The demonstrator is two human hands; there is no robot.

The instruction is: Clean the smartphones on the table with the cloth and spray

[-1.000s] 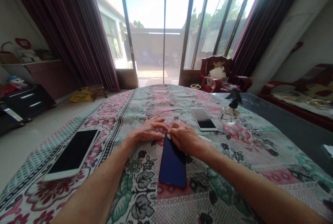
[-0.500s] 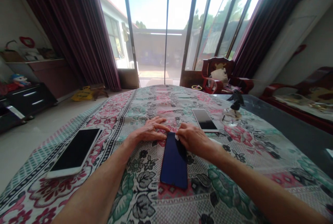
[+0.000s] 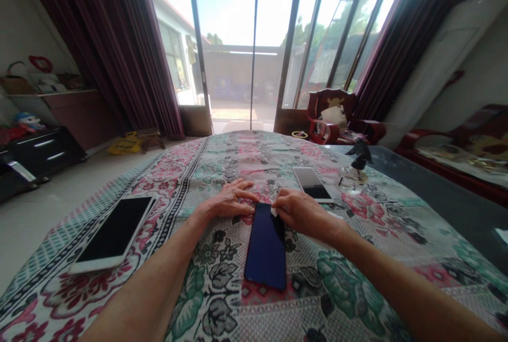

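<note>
A dark blue smartphone [image 3: 264,252] lies screen up on the flowered tablecloth [image 3: 214,278], in front of me. My left hand [image 3: 234,199] rests by its far left corner, fingers spread and fingertips at the phone's edge. Over the far right part of the screen, my right hand [image 3: 296,209] pinches a small white wipe [image 3: 274,212] against the glass. Most of the wipe is hidden by the fingers. Beyond my right hand lies a white phone [image 3: 312,184] with a dark screen. To the left of my left arm lies a white tablet [image 3: 113,233], its screen black.
A clear spray bottle [image 3: 354,179] with a black nozzle stands at the right of the round table. Past it is a dark glossy surface [image 3: 400,172]. A wooden chair [image 3: 331,114] stands beyond, near the glass doors. Black drawers [image 3: 50,149] are at the far left.
My right hand has shifted slightly right with the white wipe on the phone's screen. My left hand and the phone stay in place.
</note>
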